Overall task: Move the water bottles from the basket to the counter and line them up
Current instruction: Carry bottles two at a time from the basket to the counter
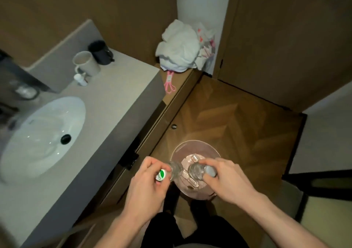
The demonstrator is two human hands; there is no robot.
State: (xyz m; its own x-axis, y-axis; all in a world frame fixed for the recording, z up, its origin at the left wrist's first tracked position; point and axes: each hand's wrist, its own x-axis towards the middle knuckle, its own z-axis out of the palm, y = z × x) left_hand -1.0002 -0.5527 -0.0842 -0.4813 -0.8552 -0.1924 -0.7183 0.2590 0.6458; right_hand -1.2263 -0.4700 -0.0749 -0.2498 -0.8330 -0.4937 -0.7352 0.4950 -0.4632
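At the far left a white sink point(41, 133) is set into the grey counter point(106, 118), with a pale mug point(86, 63) and a dark mug point(100, 52) standing near the back wall. To the right of the counter's end lies a heap of white cloth point(178, 45). Lower down, over the wooden floor point(228, 118), the left hand point(146, 179) has its fingers curled round a clear bottle point(171, 171); the green-and-white cap faces up toward the camera and the body slopes away to the right and down, above the basket's near-left rim. The round pale basket point(196, 146) stands on the floor just beside the cabinet front. The right hand point(224, 179) grips a second bottle point(200, 171) over the basket, lying roughly crosswise with its clear base pointing left; its cap end is hidden under the fingers. Inside the basket more clear plastic shows, blurred, and how many bottles it holds cannot be told
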